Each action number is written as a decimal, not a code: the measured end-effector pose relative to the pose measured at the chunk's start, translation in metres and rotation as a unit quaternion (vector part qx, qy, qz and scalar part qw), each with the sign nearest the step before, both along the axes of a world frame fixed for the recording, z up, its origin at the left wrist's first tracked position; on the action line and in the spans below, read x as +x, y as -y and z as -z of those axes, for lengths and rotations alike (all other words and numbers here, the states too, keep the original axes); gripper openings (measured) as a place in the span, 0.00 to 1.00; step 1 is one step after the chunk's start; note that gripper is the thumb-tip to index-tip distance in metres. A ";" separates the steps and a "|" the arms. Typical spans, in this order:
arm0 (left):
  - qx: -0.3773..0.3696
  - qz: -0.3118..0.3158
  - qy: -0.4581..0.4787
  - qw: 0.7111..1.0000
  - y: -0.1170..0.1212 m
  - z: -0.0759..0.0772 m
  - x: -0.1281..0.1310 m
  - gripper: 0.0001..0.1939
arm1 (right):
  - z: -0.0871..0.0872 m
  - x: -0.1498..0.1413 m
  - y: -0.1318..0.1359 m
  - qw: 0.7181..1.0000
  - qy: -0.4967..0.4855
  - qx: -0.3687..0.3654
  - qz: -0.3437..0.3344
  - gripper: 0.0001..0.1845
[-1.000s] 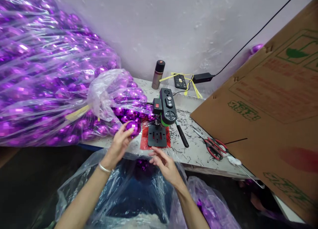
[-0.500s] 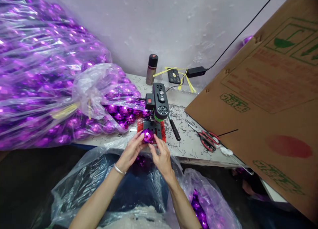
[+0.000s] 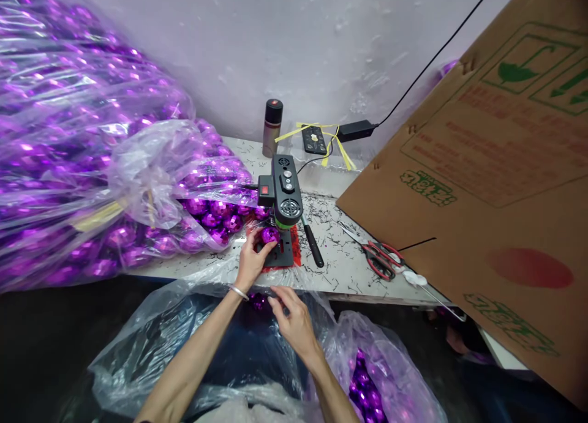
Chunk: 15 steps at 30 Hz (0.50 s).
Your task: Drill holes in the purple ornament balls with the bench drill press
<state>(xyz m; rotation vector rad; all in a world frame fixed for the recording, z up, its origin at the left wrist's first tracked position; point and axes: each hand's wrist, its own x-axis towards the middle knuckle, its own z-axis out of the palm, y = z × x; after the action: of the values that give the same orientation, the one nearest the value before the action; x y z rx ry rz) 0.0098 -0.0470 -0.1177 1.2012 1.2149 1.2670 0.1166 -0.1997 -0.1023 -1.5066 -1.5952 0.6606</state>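
Observation:
A shiny purple faceted ball (image 3: 270,234) is gripped between the thumb and fingers of my left hand (image 3: 253,258). It is held over the dark base plate (image 3: 285,251) of a small black bench press (image 3: 288,187), close under the head. My right hand (image 3: 294,322) hovers in front of the table edge with its fingers apart and nothing in them. Below both hands spreads an open clear plastic bag (image 3: 184,337), with a purple ball (image 3: 258,301) near its mouth. The press's black lever handle (image 3: 313,246) points down to the right.
A huge clear bag of purple balls (image 3: 92,135) covers the table's left. Red-handled scissors (image 3: 382,258) lie at right, beside a large cardboard box (image 3: 482,184). A spray can (image 3: 272,129), a phone-like black slab (image 3: 314,139) and a power adapter (image 3: 356,130) are at the back.
My left hand carried the ball right from the big bag to the press. My right hand came up to touch the ball, then drew back down. The view shifted somewhat.

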 end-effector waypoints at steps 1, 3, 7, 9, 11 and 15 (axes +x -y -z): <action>0.008 0.004 -0.037 0.999 -0.001 0.000 0.000 0.31 | 0.001 0.001 0.004 1.000 0.003 -0.003 0.001 0.16; 0.039 0.016 -0.106 0.993 -0.001 -0.001 -0.002 0.31 | -0.001 0.004 0.010 1.000 0.010 -0.004 0.008 0.16; 0.122 0.047 -0.171 0.976 0.001 0.001 -0.004 0.31 | -0.014 0.020 0.009 0.998 0.033 0.033 0.036 0.16; 0.136 0.056 -0.185 0.972 0.002 0.004 -0.003 0.31 | -0.026 0.031 0.002 0.995 0.048 0.069 0.056 0.15; 0.142 0.070 -0.195 0.968 0.003 0.007 -0.004 0.31 | -0.039 0.042 -0.009 0.988 0.063 0.112 0.089 0.15; 0.163 0.089 -0.225 0.957 0.002 0.016 -0.006 0.32 | -0.067 0.054 -0.040 0.950 0.107 0.251 0.149 0.30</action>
<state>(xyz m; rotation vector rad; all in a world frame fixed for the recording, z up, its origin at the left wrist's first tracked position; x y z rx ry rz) 0.0037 -0.0491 -0.1332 1.8754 1.2036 1.1189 0.1709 -0.1598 -0.0357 -1.4135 -1.4993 -0.0845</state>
